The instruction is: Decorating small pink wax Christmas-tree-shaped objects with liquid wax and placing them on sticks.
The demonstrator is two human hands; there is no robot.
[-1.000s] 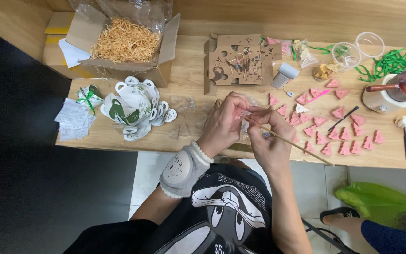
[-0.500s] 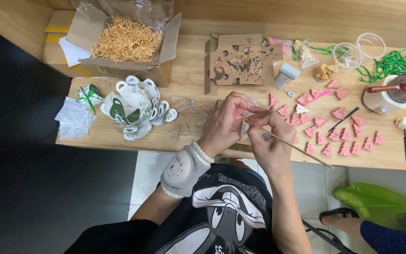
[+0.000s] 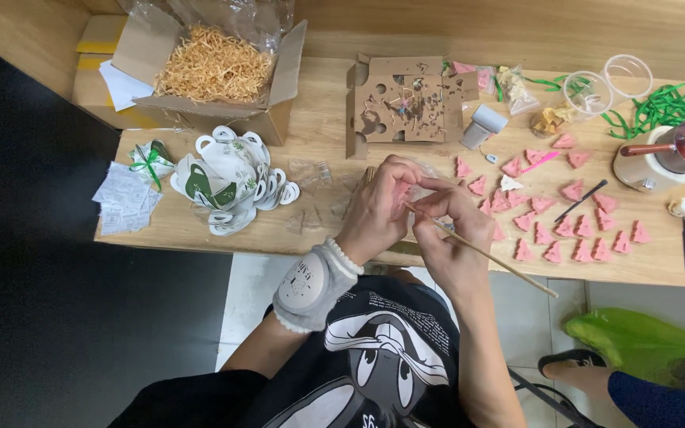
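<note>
My left hand (image 3: 380, 208), with a grey wrist band, pinches a small pink piece in clear wrapping over the front of the wooden table (image 3: 311, 230). My right hand (image 3: 452, 226) meets it from the right and grips a thin wooden stick (image 3: 509, 268) that slants down to the right, its tip at the pink piece. Several pink tree-shaped pieces (image 3: 564, 226) lie spread on the table just right of my hands. The piece itself is mostly hidden by my fingers.
An open cardboard box of straw-like filler (image 3: 214, 71) stands back left, a heap of white and green paper cut-outs (image 3: 227, 182) before it. A punched cardboard sheet (image 3: 406, 103), clear cups (image 3: 588, 91), green ribbon (image 3: 667, 107), a small pot (image 3: 660, 158) lie behind. Another person's sandalled foot (image 3: 580, 366) is lower right.
</note>
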